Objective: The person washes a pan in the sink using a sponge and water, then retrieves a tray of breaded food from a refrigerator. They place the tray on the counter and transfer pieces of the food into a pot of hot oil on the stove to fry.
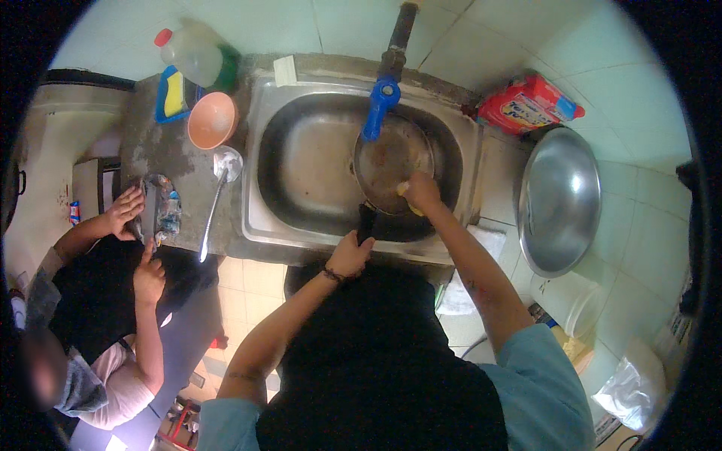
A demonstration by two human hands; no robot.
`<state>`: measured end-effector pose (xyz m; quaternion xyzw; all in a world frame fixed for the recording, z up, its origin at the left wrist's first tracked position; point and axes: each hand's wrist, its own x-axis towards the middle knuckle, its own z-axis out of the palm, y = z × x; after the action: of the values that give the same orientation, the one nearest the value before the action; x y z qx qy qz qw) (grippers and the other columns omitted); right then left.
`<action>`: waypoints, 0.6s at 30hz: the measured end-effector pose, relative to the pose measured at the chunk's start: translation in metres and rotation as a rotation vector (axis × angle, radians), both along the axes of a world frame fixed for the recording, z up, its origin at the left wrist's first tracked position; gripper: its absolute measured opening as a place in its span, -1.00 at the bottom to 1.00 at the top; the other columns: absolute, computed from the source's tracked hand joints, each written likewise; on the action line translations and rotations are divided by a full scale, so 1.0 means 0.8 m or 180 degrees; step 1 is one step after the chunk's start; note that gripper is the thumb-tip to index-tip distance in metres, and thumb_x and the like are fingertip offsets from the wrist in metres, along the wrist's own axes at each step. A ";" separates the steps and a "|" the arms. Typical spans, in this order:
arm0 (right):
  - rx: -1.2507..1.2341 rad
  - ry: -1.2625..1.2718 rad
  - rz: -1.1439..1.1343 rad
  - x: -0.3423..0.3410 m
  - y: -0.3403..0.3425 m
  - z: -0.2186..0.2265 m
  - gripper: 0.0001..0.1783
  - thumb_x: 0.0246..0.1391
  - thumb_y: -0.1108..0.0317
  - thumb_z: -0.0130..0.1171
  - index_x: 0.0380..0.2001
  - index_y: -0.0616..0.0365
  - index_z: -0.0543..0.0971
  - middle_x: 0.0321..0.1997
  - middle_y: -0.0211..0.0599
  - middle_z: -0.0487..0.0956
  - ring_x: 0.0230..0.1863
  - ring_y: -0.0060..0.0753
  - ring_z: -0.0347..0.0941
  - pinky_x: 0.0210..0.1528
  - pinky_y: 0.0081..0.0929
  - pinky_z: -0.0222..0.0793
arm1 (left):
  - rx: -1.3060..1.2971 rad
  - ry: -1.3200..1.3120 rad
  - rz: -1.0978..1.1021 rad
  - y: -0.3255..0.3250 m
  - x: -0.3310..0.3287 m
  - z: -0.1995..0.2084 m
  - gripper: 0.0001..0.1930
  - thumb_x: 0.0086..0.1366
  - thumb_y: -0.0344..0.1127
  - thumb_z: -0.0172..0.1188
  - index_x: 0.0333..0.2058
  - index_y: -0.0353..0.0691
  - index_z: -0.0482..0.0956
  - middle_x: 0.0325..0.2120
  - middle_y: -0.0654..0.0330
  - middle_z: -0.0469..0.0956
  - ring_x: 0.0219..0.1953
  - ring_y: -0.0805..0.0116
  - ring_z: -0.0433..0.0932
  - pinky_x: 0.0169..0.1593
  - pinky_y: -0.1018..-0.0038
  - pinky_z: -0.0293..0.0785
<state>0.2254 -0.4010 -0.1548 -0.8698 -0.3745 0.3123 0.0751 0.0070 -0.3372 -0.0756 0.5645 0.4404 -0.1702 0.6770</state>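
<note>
A round frying pan (pixel 392 159) is tilted in the right part of the steel sink (pixel 301 173), under the blue tap (pixel 380 105). My left hand (pixel 348 255) is closed round its black handle (pixel 365 222) at the sink's front edge. My right hand (pixel 423 193) is closed on a yellow sponge (pixel 416 209) and presses it against the pan's near right rim. Only small parts of the sponge show between and below the fingers.
Left of the sink are a ladle (pixel 216 197), a pink bowl (pixel 212 120), a blue tray with a sponge (pixel 175 96) and a green-bottomed jug (pixel 197 59). On the right stand a steel basin (pixel 560 203) and a red package (pixel 526 105). Another person's hands (pixel 139 240) work at the left counter.
</note>
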 end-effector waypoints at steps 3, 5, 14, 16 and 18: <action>0.0086 0.0044 0.0170 0.006 0.001 -0.003 -0.67 -0.27 0.17 0.28 -0.47 0.21 0.61 -0.38 0.01 0.55 -0.30 0.03 0.49 -0.19 -0.17 0.40 | 0.0216 0.0010 -0.0114 0.003 0.005 -0.009 -0.49 0.22 -0.08 0.08 -0.15 -0.50 0.28 -0.64 0.10 0.45 -0.70 0.37 0.44 -0.60 0.41 0.37; -0.0096 0.0116 0.0321 0.011 0.001 -0.005 -0.63 -0.25 0.11 0.27 -0.47 0.21 0.61 -0.36 0.02 0.55 -0.29 0.03 0.49 -0.18 -0.18 0.40 | 0.0653 0.0181 -0.0232 0.002 0.006 -0.006 -0.70 0.24 -0.09 0.07 -0.31 -0.24 0.37 -0.65 0.25 0.42 -0.71 0.45 0.40 -0.67 0.45 0.30; -0.0389 0.0053 0.0634 0.016 0.009 -0.019 -0.60 -0.22 0.07 0.27 -0.46 0.23 0.61 -0.33 0.04 0.54 -0.25 0.05 0.47 -0.16 -0.19 0.39 | 0.0203 0.0104 -0.0071 0.002 0.005 0.002 -0.67 0.23 -0.08 0.07 -0.28 -0.27 0.37 -0.65 0.25 0.42 -0.72 0.44 0.39 -0.67 0.48 0.32; -0.0407 0.0413 0.0657 0.015 0.005 -0.024 -0.61 -0.24 0.08 0.28 -0.45 0.22 0.61 -0.30 0.04 0.53 -0.24 0.05 0.47 -0.15 -0.19 0.39 | 0.0217 0.0133 -0.0218 0.000 0.001 -0.005 -0.47 0.23 -0.07 0.05 -0.07 -0.49 0.27 -0.59 0.06 0.48 -0.67 0.29 0.48 -0.56 0.36 0.40; -0.0210 0.0040 0.0309 0.023 0.002 -0.031 -0.62 -0.26 0.08 0.29 -0.45 0.19 0.62 -0.28 0.03 0.53 -0.23 0.05 0.46 -0.13 -0.19 0.38 | 0.0392 0.0079 -0.0325 0.002 0.002 -0.011 -0.37 0.23 -0.06 0.04 0.03 -0.59 0.23 -0.56 -0.02 0.51 -0.65 0.23 0.52 -0.52 0.32 0.44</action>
<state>0.2436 -0.3998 -0.1797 -0.8507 -0.4053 0.3332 0.0335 0.0089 -0.3353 -0.0844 0.6246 0.4291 -0.1841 0.6260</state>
